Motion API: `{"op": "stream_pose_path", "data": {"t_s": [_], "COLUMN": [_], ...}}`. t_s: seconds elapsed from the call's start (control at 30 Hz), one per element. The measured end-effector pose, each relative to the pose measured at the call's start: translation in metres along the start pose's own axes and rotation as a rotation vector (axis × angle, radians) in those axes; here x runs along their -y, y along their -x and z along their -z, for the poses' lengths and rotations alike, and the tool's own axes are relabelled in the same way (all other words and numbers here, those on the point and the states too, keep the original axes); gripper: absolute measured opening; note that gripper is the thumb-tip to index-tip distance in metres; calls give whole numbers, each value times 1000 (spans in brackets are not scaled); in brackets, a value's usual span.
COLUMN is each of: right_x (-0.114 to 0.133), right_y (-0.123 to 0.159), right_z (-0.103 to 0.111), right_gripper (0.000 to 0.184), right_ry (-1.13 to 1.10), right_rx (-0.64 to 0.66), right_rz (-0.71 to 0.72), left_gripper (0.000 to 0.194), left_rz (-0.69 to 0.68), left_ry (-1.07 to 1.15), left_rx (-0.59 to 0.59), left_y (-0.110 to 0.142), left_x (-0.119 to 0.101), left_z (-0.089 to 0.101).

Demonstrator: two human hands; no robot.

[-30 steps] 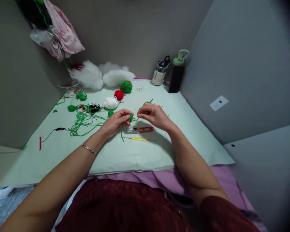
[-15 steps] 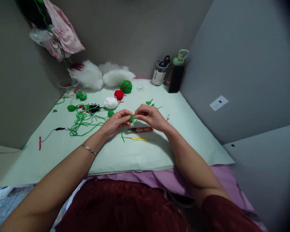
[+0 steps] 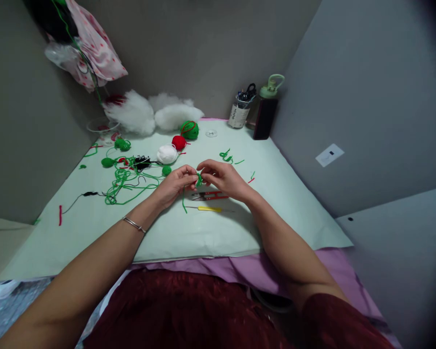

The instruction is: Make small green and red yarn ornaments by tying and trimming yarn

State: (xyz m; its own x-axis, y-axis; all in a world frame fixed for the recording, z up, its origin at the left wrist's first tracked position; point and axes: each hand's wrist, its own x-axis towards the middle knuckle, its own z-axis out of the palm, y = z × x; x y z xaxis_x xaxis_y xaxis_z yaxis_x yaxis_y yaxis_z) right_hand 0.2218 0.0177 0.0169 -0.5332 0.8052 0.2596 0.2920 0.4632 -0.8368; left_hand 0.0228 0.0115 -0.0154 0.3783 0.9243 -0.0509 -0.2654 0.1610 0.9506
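Observation:
My left hand (image 3: pixel 174 183) pinches a small green crocheted piece (image 3: pixel 198 180) with a green yarn tail hanging down from it. My right hand (image 3: pixel 223 177) meets it from the right, fingertips pinched on the same piece and its yarn; a needle may be in them but I cannot make it out. Both hands hover just above the pale green mat (image 3: pixel 189 232). Directly below them lie red thread snips (image 3: pixel 209 196) and a yellow-handled hook (image 3: pixel 210 209).
A tangle of green yarn (image 3: pixel 125 182), small green balls, a white ball (image 3: pixel 166 154), a red ball (image 3: pixel 179 142) and a green ball (image 3: pixel 189 130) lie left and behind. White stuffing (image 3: pixel 152 115), a jar (image 3: pixel 240 112) and a dark bottle (image 3: pixel 265 116) stand at the back. Grey walls close in.
My right hand has moved left and closed the gap to my left hand, so the fingertips now meet on the green piece. The left hand has barely moved.

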Motion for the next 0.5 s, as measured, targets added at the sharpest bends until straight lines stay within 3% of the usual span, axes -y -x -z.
{"op": "stream_pose_path", "data": {"t_s": [0.27, 0.4, 0.5], "right_x": [-1, 0, 1], "right_y": [1, -2, -3], "right_z": [-6, -9, -13], "right_gripper": [11, 10, 9], "right_ry": [344, 176, 12], "right_rx": [-16, -152, -174], "right_rz": [132, 217, 213], "left_gripper": [27, 23, 22], "left_rz": [59, 30, -16], "left_ry": [-82, -70, -60], "left_rx": [-33, -13, 1], "left_y": [0, 0, 0], "left_x": [5, 2, -2], "left_z": [-4, -4, -3]}}
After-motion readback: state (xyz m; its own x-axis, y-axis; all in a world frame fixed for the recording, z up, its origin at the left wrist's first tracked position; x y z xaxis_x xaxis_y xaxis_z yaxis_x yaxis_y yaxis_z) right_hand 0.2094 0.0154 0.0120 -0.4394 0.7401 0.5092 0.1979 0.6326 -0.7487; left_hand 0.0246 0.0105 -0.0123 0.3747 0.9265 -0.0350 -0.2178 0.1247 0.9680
